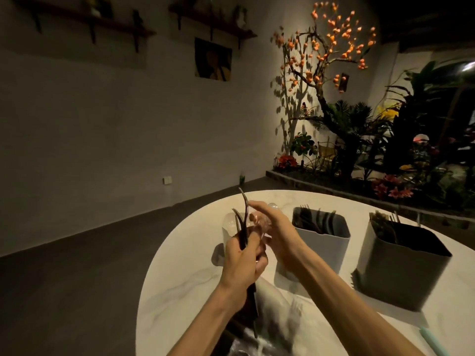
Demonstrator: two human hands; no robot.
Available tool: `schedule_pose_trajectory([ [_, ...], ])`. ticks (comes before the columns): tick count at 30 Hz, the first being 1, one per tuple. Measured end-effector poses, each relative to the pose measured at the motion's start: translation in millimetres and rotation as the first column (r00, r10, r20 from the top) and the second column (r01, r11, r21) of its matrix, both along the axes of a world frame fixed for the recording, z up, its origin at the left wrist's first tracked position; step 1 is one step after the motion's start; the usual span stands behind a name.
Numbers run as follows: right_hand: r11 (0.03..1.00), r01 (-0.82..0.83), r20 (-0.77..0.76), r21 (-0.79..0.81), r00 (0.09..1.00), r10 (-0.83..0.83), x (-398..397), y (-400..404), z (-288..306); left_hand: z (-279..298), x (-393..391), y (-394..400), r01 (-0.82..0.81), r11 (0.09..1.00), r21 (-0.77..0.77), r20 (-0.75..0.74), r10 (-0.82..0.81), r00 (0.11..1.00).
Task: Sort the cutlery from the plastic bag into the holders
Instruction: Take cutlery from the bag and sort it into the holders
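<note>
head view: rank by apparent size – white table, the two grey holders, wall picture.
1. white table
2. right grey holder, though it sits nearer the camera
3. left grey holder
4. wall picture, far off, so true size unsure

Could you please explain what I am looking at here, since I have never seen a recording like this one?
There is no machine: a person wears a wide-angle camera on the head, so this single picture looks forward and down at their own hands. On the round white table stand two grey holders, both already containing dark cutlery. A clear plastic bag with more cutlery lies near the bottom edge. The left hand grips a few dark cutlery pieces pointing upward. The right hand pinches something clear and blurred beside them; I cannot tell what it is.
</note>
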State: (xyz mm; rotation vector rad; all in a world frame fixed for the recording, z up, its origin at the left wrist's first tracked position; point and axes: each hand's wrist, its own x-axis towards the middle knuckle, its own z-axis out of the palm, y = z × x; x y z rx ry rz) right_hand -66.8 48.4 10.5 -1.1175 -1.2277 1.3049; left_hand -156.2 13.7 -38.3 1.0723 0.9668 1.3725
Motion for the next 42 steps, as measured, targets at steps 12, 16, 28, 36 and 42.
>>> schedule_pose_trajectory([
  [12,0.851,-0.189,0.641,0.49,0.74,-0.205,-29,64,11,4,-55,43,0.114,0.992,-0.058,0.039,-0.112,0.993],
  [16,0.886,-0.202,0.605,0.417,0.789,-0.105,-34,75,1,0,-64,54,0.157,0.983,-0.095,0.017,-0.156,0.988],
  [28,0.802,-0.176,0.758,0.571,0.488,-0.432,-26,140,-6,-20,-97,85,-0.141,0.974,-0.176,-0.024,0.138,0.99],
  [36,0.831,-0.381,0.913,0.405,0.215,-0.347,-28,162,-39,-21,-92,89,-0.044,0.982,-0.183,-0.096,0.027,0.995],
  [42,0.824,-0.472,0.945,0.313,0.069,-0.32,-24,155,-40,-29,-93,92,-0.044,0.981,-0.187,-0.085,0.029,0.996],
])
